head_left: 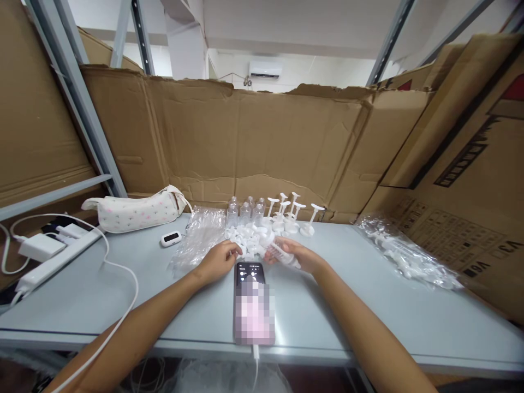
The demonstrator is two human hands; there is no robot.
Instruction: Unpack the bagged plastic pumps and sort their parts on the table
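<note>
My right hand (297, 255) is wrapped around a translucent white ribbed tube with a round white end (268, 238), tilted toward the middle. My left hand (219, 257) rests at the near left edge of a pile of small white plastic parts (243, 236). Its fingers are curled together, and whatever they pinch is hidden or too small to name. Behind the pile stand several clear bottles (245, 213). To their right, several white T-shaped plastic pieces on round bases (310, 226) stand upright.
A phone (254, 305) on a charging cable lies in front of my hands. Flattened clear plastic bags (200, 234), a small white device (171, 238), a white pouch (137, 211) and a power strip (61, 256) are at left. A bag of white parts (405, 254) lies right. Cardboard (262, 136) walls the back.
</note>
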